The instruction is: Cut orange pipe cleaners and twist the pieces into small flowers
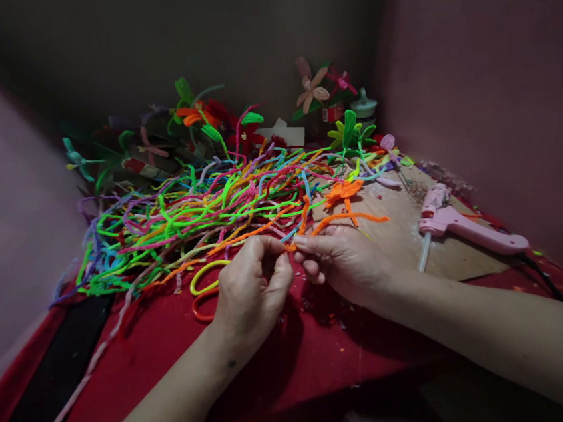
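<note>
Both hands meet over the front of the red-covered table, pinching an orange pipe cleaner point(347, 219) between their fingertips. My left hand point(255, 282) is closed on its lower end, which the fingers partly hide. Thumb and forefinger of my right hand point(341, 258) grip it close beside. One orange length bends upward and another stretches out to the right. Just behind lies an orange pipe-cleaner flower point(344, 193). Scissors with yellow and red handle loops point(201, 283) rest left of my left hand, partly covered by it.
A tangled heap of coloured pipe cleaners point(201, 213) spreads behind my hands. At right, a pink glue gun point(464, 222) lies on a cardboard sheet point(394, 226). A black flat object point(52, 376) lies at left. Finished-looking flowers point(312, 90) stand along the back.
</note>
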Demonstrator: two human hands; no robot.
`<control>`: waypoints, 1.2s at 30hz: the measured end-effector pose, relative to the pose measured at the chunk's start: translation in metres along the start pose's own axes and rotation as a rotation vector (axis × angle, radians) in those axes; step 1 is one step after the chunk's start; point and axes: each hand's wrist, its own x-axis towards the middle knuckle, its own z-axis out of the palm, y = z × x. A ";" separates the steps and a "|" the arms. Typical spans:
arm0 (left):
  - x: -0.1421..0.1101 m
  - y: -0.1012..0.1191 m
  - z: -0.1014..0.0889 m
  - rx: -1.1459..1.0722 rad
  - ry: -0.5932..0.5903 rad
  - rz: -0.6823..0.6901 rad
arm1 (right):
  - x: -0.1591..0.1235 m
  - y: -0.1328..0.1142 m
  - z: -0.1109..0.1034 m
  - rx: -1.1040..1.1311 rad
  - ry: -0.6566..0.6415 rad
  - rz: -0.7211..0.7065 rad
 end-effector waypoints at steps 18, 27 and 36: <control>0.014 -0.002 -0.020 -1.060 -0.394 -0.580 | 0.001 -0.002 -0.003 -0.046 -0.191 -0.067; 0.015 -0.006 -0.027 -0.851 -0.206 -0.445 | 0.005 0.001 -0.008 -0.216 -0.134 0.192; 0.011 -0.004 -0.023 -0.657 -0.142 -0.392 | 0.008 0.003 -0.011 -0.226 -0.076 0.174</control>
